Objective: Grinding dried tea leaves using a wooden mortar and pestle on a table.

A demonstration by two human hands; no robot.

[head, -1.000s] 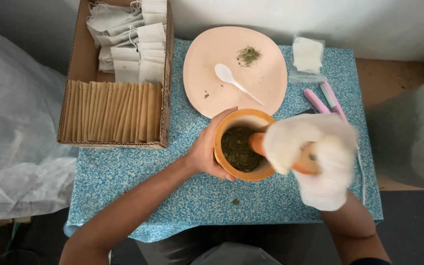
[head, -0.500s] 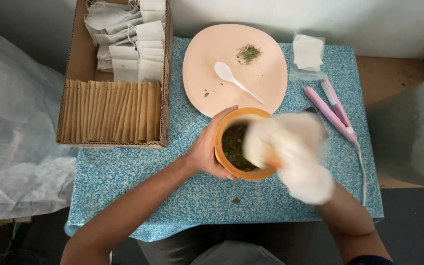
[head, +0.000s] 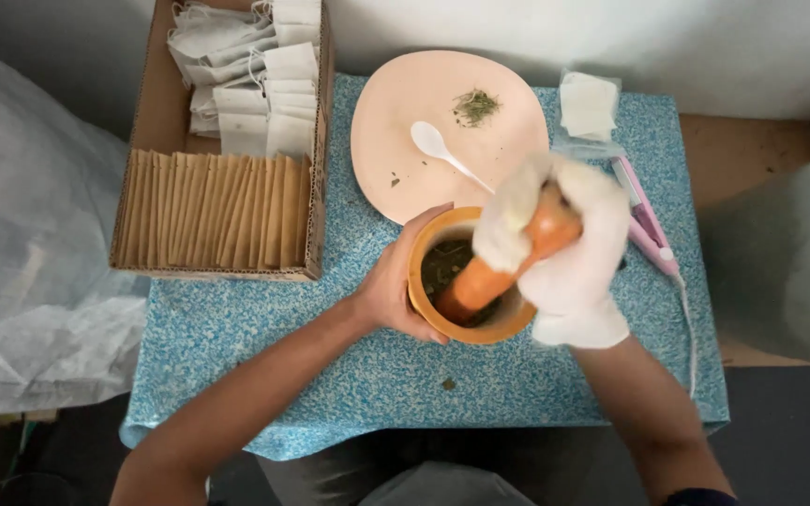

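Note:
An orange mortar (head: 421,281) with dark green crushed herbs inside stands on the blue speckled table (head: 264,365). My bare left hand (head: 394,286) wraps around its left side. My right hand (head: 564,248), in a white glove, grips an orange pestle (head: 480,279) that slants down into the bowl. Just behind the mortar lies a pale pink plate (head: 396,131) with a white plastic spoon (head: 442,153) and a small heap of green herbs (head: 476,106).
A cardboard box (head: 147,122) at the left holds brown paper sleeves and white tea bags. A pink handled tool (head: 644,215) with a cord and a white packet (head: 587,103) lie at the right. Clear plastic sheeting (head: 30,244) hangs left of the table.
My gloved right hand has risen up and back over the mortar's far right rim, tilting the pestle so its shaft now shows. The left hand has stayed on the mortar.

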